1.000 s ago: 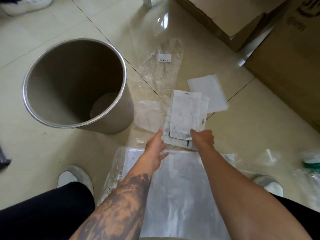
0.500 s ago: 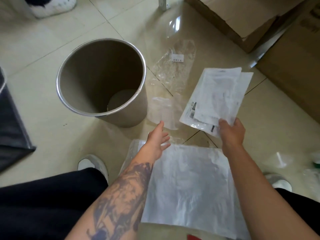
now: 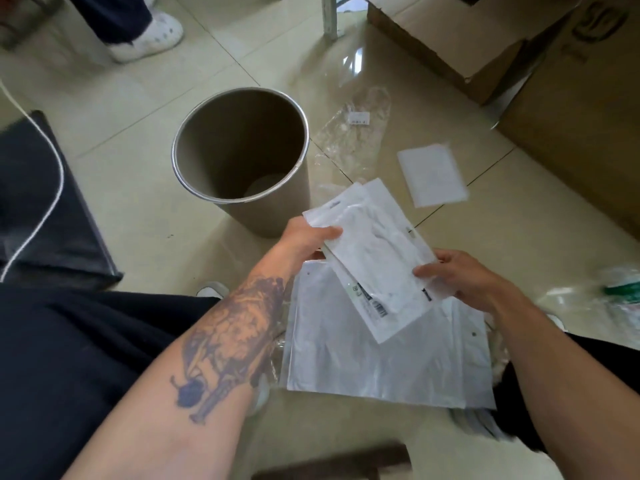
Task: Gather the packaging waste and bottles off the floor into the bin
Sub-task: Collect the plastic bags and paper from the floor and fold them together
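Note:
Both hands hold a small stack of white plastic packets (image 3: 374, 251) above the floor, just right of the round brown bin (image 3: 301, 188) with a metal rim. My left hand (image 3: 304, 237) grips the stack's top left corner, thumb on top. My right hand (image 3: 460, 278) pinches its lower right edge. Under them lies a large white plastic bag (image 3: 381, 358) on the floor. A smaller white packet (image 3: 433, 174) and a clear plastic wrapper (image 3: 353, 133) with a label lie farther out. A crumpled clear bottle with a green label (image 3: 620, 292) shows at the right edge.
Cardboard boxes (image 3: 571, 116) stand at the upper right. A dark cushion-like object (image 3: 41, 209) with a white cable sits at the left. Another person's leg and white shoe (image 3: 149, 32) are at the top left. My knees and shoes flank the large bag.
My right hand lifted the packets off the floor and brought them toward me. My left hand rose from the floor and took hold of the stack's other end.

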